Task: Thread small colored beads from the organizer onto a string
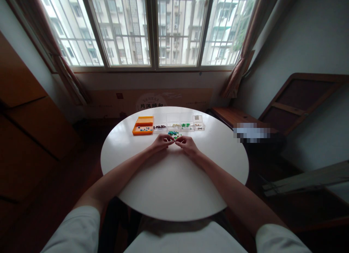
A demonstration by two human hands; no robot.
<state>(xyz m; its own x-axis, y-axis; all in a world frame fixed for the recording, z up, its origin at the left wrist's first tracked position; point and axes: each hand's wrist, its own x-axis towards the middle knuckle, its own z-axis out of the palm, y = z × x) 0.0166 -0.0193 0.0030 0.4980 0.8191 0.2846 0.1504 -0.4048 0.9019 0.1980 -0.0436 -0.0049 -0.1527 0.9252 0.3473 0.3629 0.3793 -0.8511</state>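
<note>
Both my hands rest on a round white table (pixel 174 180), their fingertips meeting near its far half. My left hand (pixel 161 141) is curled, fingers pinched toward the right hand. My right hand (pixel 187 144) is pinched too, and what either one holds is too small to make out. Just beyond the fingertips lies a small heap of green and blue beads (pixel 174 133). Behind it stands a clear compartment box (pixel 182 123) with dark, green and pale beads in its cells. To its left sits an orange tray (pixel 143 125) with a few blue beads.
A barred window (pixel 152 27) with curtains fills the back wall. A wooden cabinet (pixel 27 122) stands on the left. On the right are a low wooden bench (pixel 231 116), a leaning wooden frame (pixel 305 96) and a plank (pixel 308 180).
</note>
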